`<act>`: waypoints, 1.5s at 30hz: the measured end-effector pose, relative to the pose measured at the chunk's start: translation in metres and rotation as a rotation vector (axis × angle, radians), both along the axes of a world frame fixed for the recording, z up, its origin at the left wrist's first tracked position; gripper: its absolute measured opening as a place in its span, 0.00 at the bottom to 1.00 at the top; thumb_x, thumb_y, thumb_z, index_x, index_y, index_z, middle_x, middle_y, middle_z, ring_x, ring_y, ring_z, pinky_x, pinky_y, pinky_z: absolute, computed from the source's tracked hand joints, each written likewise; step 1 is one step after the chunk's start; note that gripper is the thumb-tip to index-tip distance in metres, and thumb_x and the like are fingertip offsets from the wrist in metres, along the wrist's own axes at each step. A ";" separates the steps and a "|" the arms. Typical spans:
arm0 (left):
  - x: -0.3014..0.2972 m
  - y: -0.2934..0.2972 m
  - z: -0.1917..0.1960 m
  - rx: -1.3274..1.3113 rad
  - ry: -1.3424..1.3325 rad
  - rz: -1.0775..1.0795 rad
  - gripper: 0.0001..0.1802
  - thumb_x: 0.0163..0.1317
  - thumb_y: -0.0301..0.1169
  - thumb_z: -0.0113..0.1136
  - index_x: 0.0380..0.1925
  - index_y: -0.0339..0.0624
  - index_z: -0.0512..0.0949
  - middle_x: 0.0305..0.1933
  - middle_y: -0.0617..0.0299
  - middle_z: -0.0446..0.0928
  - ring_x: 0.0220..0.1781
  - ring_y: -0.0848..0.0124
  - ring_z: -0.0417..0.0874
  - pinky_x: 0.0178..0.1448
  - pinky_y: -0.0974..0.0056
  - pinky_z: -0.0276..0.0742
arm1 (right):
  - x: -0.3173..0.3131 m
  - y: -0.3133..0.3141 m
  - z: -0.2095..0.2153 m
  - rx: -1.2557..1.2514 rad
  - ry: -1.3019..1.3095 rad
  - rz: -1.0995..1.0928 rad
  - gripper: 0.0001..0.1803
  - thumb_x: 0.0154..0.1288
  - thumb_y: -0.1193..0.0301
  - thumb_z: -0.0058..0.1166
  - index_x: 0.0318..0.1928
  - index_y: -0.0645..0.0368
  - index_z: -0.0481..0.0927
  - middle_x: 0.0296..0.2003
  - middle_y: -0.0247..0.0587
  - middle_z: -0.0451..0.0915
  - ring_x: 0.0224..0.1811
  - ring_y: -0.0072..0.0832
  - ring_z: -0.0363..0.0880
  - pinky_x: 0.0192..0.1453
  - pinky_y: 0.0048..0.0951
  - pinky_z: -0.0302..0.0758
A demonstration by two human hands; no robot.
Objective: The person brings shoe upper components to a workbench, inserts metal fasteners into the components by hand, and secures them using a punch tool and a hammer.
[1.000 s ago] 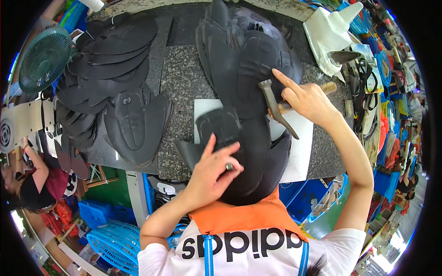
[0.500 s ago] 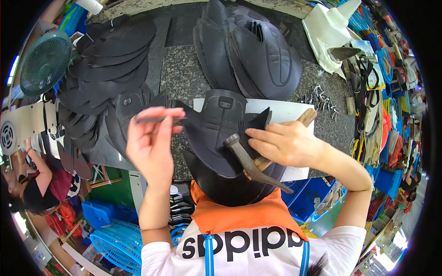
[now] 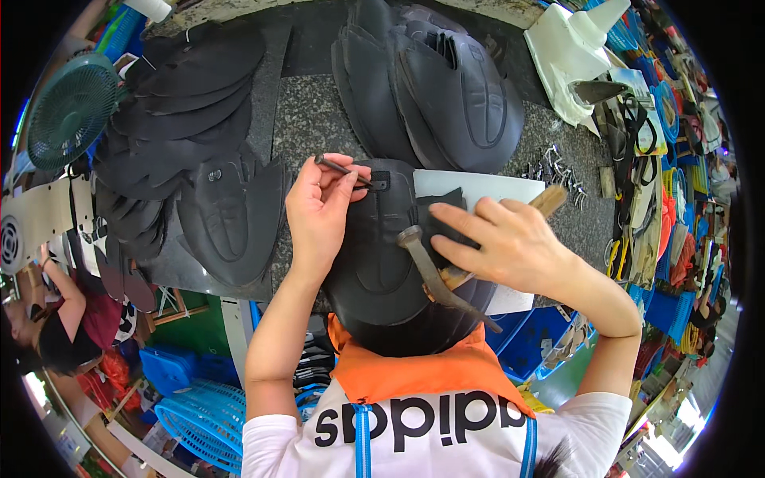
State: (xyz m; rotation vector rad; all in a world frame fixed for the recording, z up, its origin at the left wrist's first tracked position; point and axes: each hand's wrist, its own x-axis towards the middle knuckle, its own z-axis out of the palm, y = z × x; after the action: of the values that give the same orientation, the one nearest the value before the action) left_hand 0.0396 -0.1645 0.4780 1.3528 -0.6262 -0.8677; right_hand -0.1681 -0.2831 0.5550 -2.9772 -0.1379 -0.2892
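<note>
A thin dark metal rod like a punch [image 3: 333, 166] is pinched in my left hand [image 3: 319, 211], its tip at the small slotted patch on a black shoe upper [image 3: 378, 255]. That upper lies before me, over the near table edge. My right hand [image 3: 510, 243] holds a hammer [image 3: 426, 267] by its wooden handle, the metal head resting over the upper. Fingers of this hand spread over the upper's right flap [image 3: 442, 205]. A white board [image 3: 486, 188] lies partly under the upper.
More black uppers are piled at the far middle [image 3: 462, 103] and left [image 3: 183, 95]; a single upper [image 3: 231, 215] lies left of my hand. Small metal pieces [image 3: 555, 177] are scattered at right, near a white stand [image 3: 566, 64]. A green fan [image 3: 72, 111] stands left, above another person [image 3: 68, 311].
My left hand has moved right with the rod, bringing its tip to the slotted patch. The upper before me now lies flatter. My right hand's fingers have lifted and spread slightly, still with the hammer.
</note>
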 end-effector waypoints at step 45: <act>0.019 0.006 0.034 0.396 -1.164 -0.354 0.29 0.48 0.37 0.68 0.48 0.31 0.73 0.50 0.50 0.69 0.52 0.53 0.71 0.56 0.55 0.67 | -0.206 0.010 -0.073 -0.119 0.039 -1.448 0.22 0.56 0.66 0.61 0.52 0.51 0.76 0.30 0.39 0.72 0.31 0.39 0.76 0.34 0.37 0.71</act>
State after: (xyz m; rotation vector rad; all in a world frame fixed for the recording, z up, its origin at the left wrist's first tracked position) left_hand 0.0584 -0.1589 0.5123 2.1258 -1.6841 -0.3961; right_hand -0.3743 -0.2732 0.4822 -2.5424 2.0223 -0.3282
